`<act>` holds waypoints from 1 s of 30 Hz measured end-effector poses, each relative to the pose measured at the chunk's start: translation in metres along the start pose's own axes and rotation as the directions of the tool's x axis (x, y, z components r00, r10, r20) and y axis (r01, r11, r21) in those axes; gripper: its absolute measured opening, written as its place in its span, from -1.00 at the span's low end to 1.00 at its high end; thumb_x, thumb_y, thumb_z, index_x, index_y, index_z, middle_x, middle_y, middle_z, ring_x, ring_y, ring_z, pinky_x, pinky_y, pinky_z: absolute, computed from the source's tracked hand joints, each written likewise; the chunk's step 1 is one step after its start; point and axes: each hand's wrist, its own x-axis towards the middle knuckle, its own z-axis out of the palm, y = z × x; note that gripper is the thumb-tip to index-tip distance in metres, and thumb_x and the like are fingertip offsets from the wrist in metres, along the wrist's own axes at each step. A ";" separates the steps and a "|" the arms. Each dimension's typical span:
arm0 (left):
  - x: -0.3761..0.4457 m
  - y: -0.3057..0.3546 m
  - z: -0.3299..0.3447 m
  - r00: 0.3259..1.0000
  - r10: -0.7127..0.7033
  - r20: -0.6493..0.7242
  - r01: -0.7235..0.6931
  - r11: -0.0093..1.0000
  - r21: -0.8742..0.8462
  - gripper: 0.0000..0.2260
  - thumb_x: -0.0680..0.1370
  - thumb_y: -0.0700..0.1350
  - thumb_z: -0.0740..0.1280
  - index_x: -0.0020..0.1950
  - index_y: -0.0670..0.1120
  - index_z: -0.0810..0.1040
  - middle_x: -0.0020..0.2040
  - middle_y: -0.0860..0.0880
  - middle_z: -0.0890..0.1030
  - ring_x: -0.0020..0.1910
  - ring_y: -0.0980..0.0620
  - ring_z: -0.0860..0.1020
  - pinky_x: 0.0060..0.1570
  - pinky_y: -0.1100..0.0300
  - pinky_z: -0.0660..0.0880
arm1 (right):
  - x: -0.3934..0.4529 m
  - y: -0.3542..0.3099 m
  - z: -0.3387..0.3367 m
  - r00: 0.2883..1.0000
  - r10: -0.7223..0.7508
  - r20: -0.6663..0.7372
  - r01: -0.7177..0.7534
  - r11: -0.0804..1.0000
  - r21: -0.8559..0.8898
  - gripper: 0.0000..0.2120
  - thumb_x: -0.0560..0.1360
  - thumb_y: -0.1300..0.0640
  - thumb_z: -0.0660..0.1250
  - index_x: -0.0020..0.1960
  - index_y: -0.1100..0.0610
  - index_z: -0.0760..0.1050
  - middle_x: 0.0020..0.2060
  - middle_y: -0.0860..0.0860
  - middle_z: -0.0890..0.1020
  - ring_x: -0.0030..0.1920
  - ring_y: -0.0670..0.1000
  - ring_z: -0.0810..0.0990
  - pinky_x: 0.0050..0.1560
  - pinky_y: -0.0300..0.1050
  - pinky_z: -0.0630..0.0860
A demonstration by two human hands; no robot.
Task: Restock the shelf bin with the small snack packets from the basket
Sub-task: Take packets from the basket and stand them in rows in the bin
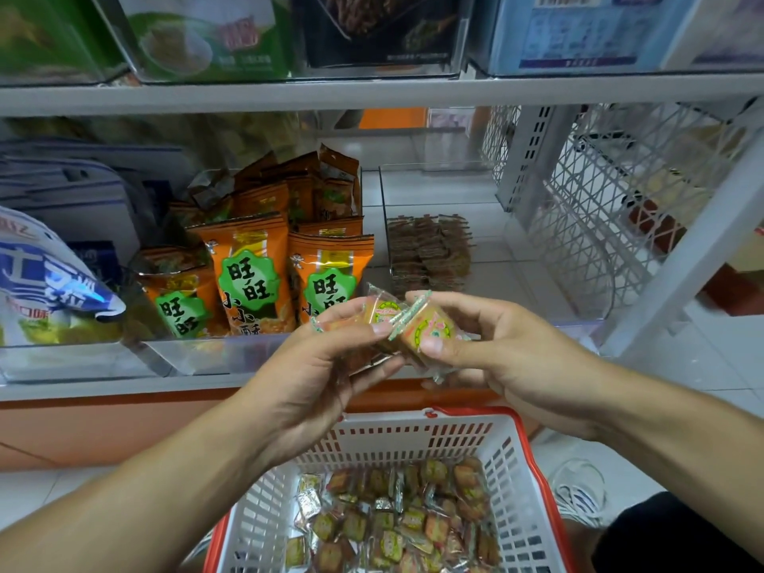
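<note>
Fingers of the left hand (pixel 314 378) curled around a small clear-wrapped snack packet (pixel 378 320), thumb pressed across its top face, fingertips underneath. Fingers of the right hand (pixel 508 357) curled on a second packet (pixel 430 328), thumb tip on its printed face, index finger arched over the upper edge. The two packets touch at their crimped edges, between the two thumbs. Both are held in the air, in front of the front edge of the lower shelf (pixel 124 390) and above the far rim of the basket.

Below the hands: white-walled, red-rimmed basket (pixel 413 440), its bottom covered with many more of the same small packets (pixel 397 523), lying loose and jumbled.

Behind the hands, on the lower shelf: a clear bin (pixel 578 324) at the right part of the shelf, with a low stack of brownish small packets (pixel 430 250) toward its back left; the rest of its floor is bare. Just left of it, a bin of orange snack bags (pixel 252 275) standing upright, reaching the shelf's front edge. Further left, a blue and white bag (pixel 45 283).

Upper shelf (pixel 372 93) carries clear bins of larger packs.

A white shoe (pixel 578 490) shows at the right of the basket.
</note>
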 end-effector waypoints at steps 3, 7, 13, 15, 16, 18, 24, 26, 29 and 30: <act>0.000 0.004 -0.001 1.000 0.005 -0.004 -0.005 0.999 -0.044 -0.60 0.36 -0.21 0.47 0.19 -0.20 0.62 0.11 -0.23 0.72 0.00 -0.08 0.74 -0.19 0.12 0.68 | 0.000 -0.005 -0.004 0.998 0.016 -0.059 -0.016 1.000 -0.011 -0.45 0.26 0.24 0.56 0.22 0.17 0.54 0.17 0.16 0.66 0.07 0.19 0.69 0.05 0.05 0.67; -0.002 0.006 -0.001 1.000 -0.017 0.007 0.018 0.998 -0.055 -0.70 0.46 -0.18 0.38 0.17 -0.20 0.65 0.12 -0.23 0.72 0.01 -0.10 0.73 -0.20 0.09 0.70 | -0.001 -0.013 -0.009 1.000 -0.024 0.016 0.025 0.997 -0.079 -0.57 0.21 0.35 0.55 0.05 0.13 0.63 0.02 0.19 0.68 -0.03 0.10 0.65 0.00 -0.04 0.64; -0.004 0.000 0.000 0.999 -0.046 0.025 0.044 0.997 0.055 -0.62 0.40 -0.18 0.39 0.21 -0.19 0.63 0.12 -0.21 0.72 -0.06 -0.07 0.73 -0.27 0.13 0.69 | 0.000 -0.014 -0.012 0.994 -0.055 0.094 0.062 0.995 -0.072 -0.45 0.29 0.38 0.51 0.25 0.09 0.60 0.18 0.15 0.68 0.19 0.13 0.66 0.20 -0.08 0.60; -0.004 0.000 0.000 0.999 -0.047 0.022 0.045 0.996 0.077 -0.60 0.40 -0.17 0.39 0.23 -0.20 0.62 0.12 -0.21 0.72 -0.07 -0.07 0.73 -0.27 0.15 0.68 | 0.002 -0.015 -0.016 0.993 -0.086 0.084 0.095 0.989 -0.111 -0.40 0.25 0.33 0.56 0.26 0.07 0.57 0.21 0.14 0.66 0.17 0.08 0.65 0.27 -0.08 0.56; -0.005 0.000 0.001 0.999 -0.046 0.016 0.044 0.995 0.086 -0.59 0.39 -0.15 0.40 0.24 -0.20 0.62 0.12 -0.21 0.72 -0.10 -0.06 0.72 -0.30 0.17 0.67 | 0.003 -0.016 -0.018 0.992 -0.094 0.088 0.104 0.986 -0.129 -0.42 0.24 0.32 0.58 0.23 0.06 0.58 0.21 0.15 0.65 0.15 0.06 0.64 0.27 -0.08 0.55; -0.005 0.000 0.002 0.999 -0.035 -0.009 0.035 0.992 0.121 -0.56 0.38 -0.11 0.42 0.23 -0.21 0.63 0.10 -0.20 0.73 -0.17 -0.01 0.69 -0.37 0.22 0.62 | 0.003 -0.019 -0.022 0.989 -0.103 0.110 0.123 0.973 -0.194 -0.47 0.26 0.32 0.58 0.19 0.04 0.62 0.18 0.13 0.67 0.13 0.06 0.61 0.25 -0.04 0.52; -0.006 -0.001 0.002 0.985 -0.164 -0.060 0.174 0.953 0.248 -0.86 0.36 -0.04 0.50 -0.18 -0.09 0.78 -0.09 -0.16 0.73 -0.33 0.02 0.62 -0.50 0.26 0.51 | -0.006 -0.032 -0.028 0.958 -0.140 0.251 0.279 0.658 -0.700 -0.39 0.41 0.28 0.56 0.39 -0.08 0.54 0.18 -0.08 0.64 0.25 0.00 0.59 0.36 0.07 0.46; -0.007 -0.002 0.000 0.974 -0.216 -0.069 0.226 0.922 0.313 -0.83 0.35 -0.02 0.53 -0.19 -0.11 0.77 -0.11 -0.18 0.72 -0.33 0.01 0.61 -0.48 0.24 0.51 | -0.008 -0.029 -0.024 0.963 -0.112 0.247 0.265 0.572 -0.776 -0.34 0.42 0.22 0.56 0.44 -0.15 0.47 0.20 -0.14 0.60 0.27 -0.09 0.56 0.34 0.04 0.46; -0.009 -0.001 0.000 0.970 -0.241 -0.018 0.231 0.907 0.353 -0.73 0.39 0.07 0.53 -0.06 -0.10 0.78 -0.10 -0.16 0.72 -0.29 0.01 0.64 -0.42 0.23 0.53 | -0.008 -0.023 -0.019 0.975 -0.009 0.224 0.201 0.477 -0.856 -0.29 0.43 0.09 0.57 0.49 -0.21 0.38 0.17 -0.02 0.54 0.21 -0.03 0.54 0.28 0.07 0.45; -0.009 0.001 0.000 0.971 -0.238 0.019 0.216 0.908 0.360 -0.71 0.39 0.09 0.53 -0.04 -0.08 0.78 -0.08 -0.14 0.72 -0.25 0.01 0.65 -0.40 0.25 0.54 | -0.008 -0.023 -0.019 0.976 0.021 0.216 0.181 0.471 -0.863 -0.30 0.43 0.08 0.57 0.49 -0.20 0.38 0.16 0.04 0.53 0.19 0.02 0.54 0.27 0.10 0.46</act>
